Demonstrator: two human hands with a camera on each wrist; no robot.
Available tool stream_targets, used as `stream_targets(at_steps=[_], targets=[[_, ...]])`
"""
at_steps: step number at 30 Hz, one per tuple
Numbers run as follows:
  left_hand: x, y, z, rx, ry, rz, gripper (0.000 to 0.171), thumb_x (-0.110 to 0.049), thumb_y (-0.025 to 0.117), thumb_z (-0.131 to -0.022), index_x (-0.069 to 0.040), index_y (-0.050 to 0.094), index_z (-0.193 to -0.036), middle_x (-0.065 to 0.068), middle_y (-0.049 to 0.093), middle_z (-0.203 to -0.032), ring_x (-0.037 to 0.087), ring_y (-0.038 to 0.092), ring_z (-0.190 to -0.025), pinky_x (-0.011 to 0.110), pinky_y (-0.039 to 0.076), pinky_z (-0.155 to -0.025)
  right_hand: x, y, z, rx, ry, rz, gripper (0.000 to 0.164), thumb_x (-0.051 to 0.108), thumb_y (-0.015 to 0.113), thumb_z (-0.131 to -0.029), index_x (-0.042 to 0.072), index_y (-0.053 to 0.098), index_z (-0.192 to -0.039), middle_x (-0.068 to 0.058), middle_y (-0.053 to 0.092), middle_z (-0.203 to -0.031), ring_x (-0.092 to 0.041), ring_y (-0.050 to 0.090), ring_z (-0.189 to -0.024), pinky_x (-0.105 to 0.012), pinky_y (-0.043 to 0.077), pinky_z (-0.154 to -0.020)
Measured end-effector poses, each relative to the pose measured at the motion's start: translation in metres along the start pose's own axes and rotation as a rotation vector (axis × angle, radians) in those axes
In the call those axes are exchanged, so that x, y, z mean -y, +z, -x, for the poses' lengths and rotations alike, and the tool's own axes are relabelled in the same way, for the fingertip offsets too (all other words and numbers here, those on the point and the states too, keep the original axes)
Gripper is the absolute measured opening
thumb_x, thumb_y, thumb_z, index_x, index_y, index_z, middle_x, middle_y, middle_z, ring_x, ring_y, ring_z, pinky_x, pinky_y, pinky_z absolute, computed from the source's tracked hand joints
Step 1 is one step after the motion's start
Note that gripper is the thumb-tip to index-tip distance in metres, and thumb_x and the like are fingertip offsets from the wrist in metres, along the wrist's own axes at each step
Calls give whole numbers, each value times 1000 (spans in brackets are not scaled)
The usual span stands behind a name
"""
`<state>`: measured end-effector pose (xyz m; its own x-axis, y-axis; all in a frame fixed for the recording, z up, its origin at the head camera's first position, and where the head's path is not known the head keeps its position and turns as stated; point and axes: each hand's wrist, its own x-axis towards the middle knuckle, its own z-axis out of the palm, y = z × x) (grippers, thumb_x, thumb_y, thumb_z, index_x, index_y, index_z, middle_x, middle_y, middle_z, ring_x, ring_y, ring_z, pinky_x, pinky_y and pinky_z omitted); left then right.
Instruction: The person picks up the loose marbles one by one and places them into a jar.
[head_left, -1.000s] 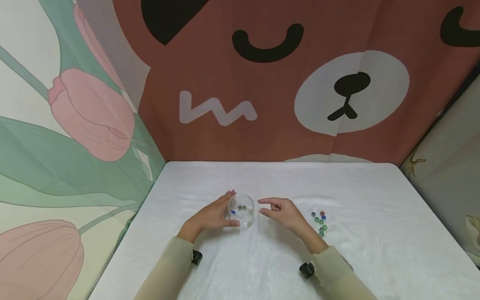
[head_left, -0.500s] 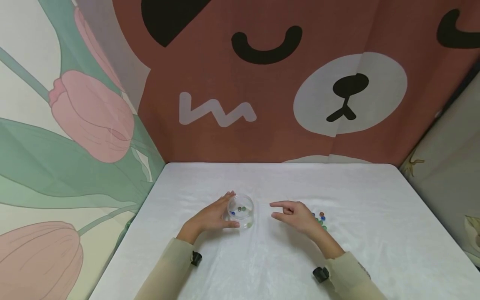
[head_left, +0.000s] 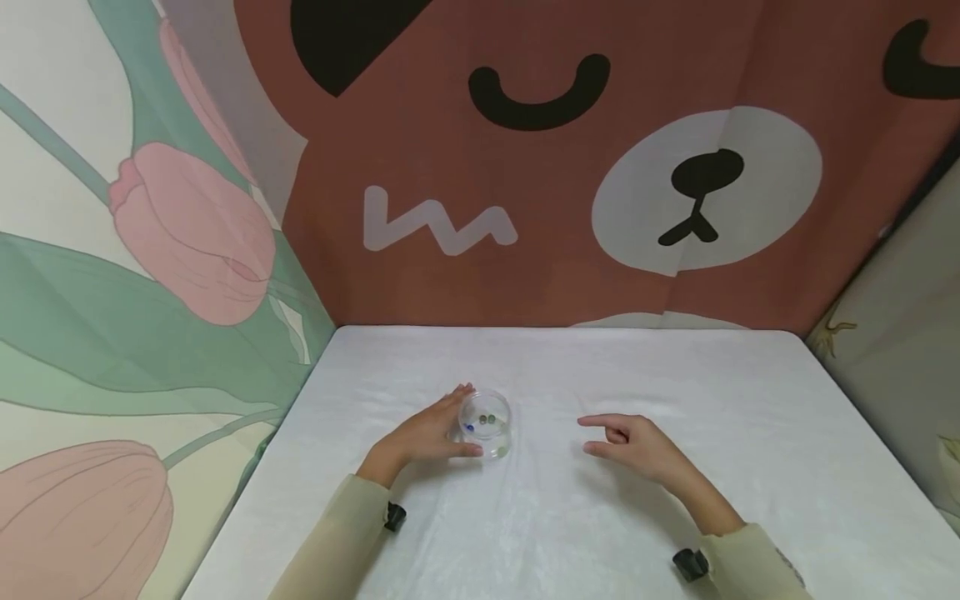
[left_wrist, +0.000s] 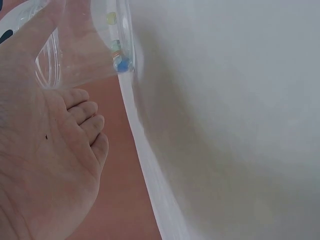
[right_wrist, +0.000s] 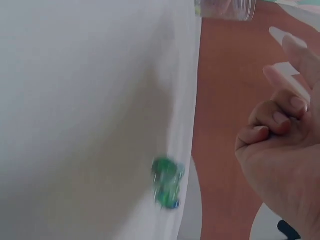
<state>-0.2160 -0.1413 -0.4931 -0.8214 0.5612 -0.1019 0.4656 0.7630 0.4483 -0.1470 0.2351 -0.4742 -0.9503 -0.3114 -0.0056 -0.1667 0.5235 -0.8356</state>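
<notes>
A clear round jar (head_left: 490,435) stands on the white-covered table, with several glass marbles (head_left: 487,419) inside, blue and greenish ones among them. My left hand (head_left: 426,433) holds it from the left, thumb on the near side and fingers round the far side. In the left wrist view, a blue marble (left_wrist: 122,64) lies at the jar's bottom. My right hand (head_left: 637,447) hovers right of the jar, holding nothing, with index finger and thumb apart and the other fingers curled in. Loose green and blue marbles (right_wrist: 167,182) show blurred in the right wrist view; in the head view this hand hides them.
A white cloth (head_left: 555,525) covers the table. Behind it hangs a reddish-brown bear-print curtain (head_left: 420,287), and a tulip-print curtain (head_left: 217,367) borders the left side. Black wrist cameras (head_left: 690,565) sit at both cuffs.
My right hand has moved away from the jar to the right and slightly nearer me, and now covers the loose marbles in the head view. My left hand and the jar have stayed put.
</notes>
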Motion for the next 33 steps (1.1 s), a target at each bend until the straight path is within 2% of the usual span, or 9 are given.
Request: stream_targets(at_steps=[9,18,28,30,33], targets=[[-1,1,-1,1,8,-6,110,-71,67,-84,-17,14,-164,-2,9,-171,19,11,-156,43,21,-125,-21,-33,26,77,-2,49,46,27,75,-93,4,66,-132,6,31,-66,-4,25,-56,-25,32,-49],[-2,-1,-2,-4,-7,-2,110,-70,67,-85,-17,14,-164,-1,9,-171,19,11,-156,43,20,-125,-49,-63,38,43,79,96,48,29,77,-91,3,67,-130,7,34,-67,-4,27,-57,-24,30,-48],[2,0,-1,-3,-4,9,110,-67,69,-85,-16,14,-164,-1,9,-171,20,10,-157,44,20,-125,-65,-63,41,31,230,160,45,35,75,-92,9,69,-129,4,42,-69,-7,33,-55,-24,34,-47],[2,0,-1,0,-7,9,110,-68,69,-85,-17,14,-164,0,9,-171,19,11,-157,44,20,-125,-66,-62,42,28,248,160,44,34,76,-92,9,70,-128,3,43,-69,-8,34,-55,-24,34,-46],[0,1,1,5,-15,16,109,-67,69,-85,-17,14,-164,0,9,-171,19,11,-156,44,20,-125,-69,-59,45,32,230,155,42,31,76,-92,7,71,-126,2,43,-69,-9,35,-57,-25,34,-48]])
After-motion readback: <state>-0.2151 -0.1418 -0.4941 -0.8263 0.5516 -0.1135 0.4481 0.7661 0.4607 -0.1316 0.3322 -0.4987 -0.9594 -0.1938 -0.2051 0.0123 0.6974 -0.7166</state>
